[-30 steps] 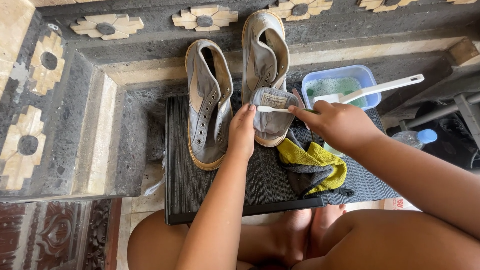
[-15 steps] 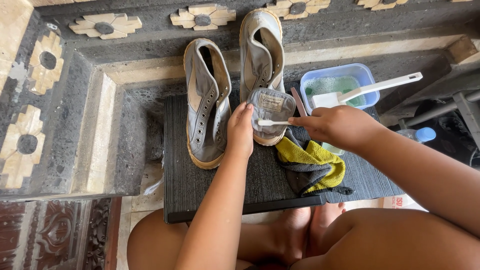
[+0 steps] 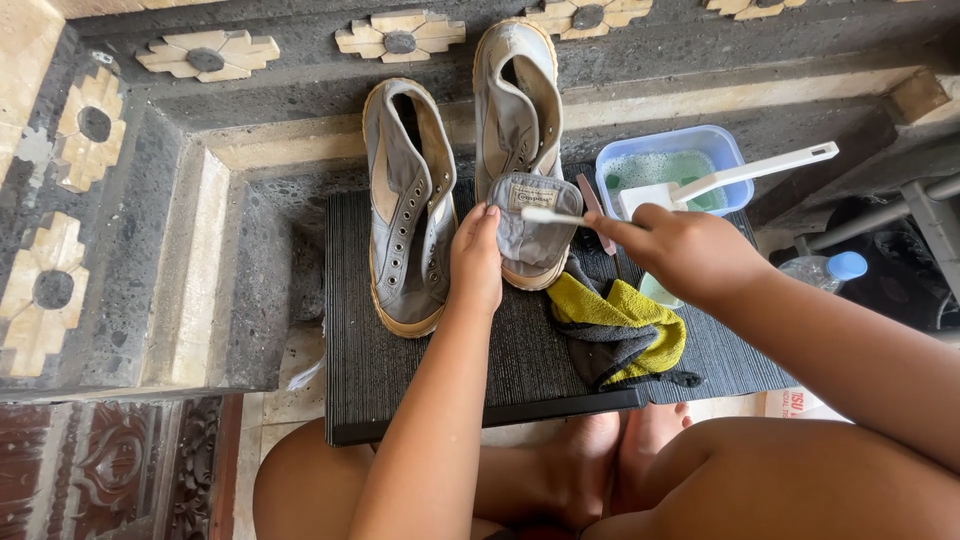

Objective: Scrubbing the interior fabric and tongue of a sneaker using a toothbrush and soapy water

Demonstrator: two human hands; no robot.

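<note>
We are looking at a grey shoe (image 3: 525, 150) lying on a dark ribbed mat (image 3: 420, 380), its tongue folded down over the toe. The right hand (image 3: 690, 250) is pinching a white toothbrush (image 3: 550, 215), fingers closed around its handle, with the head resting on the tongue. The left hand (image 3: 478, 262) is steadying the shoe, its fingers together and pressing against the side. A second grey shoe (image 3: 405, 210) is lying just beside it (laces out), a yellow and grey cloth (image 3: 620, 330) is sitting near the toe, and a blue tub (image 3: 725, 150) of soapy water is holding a white brush (image 3: 740, 178).
</note>
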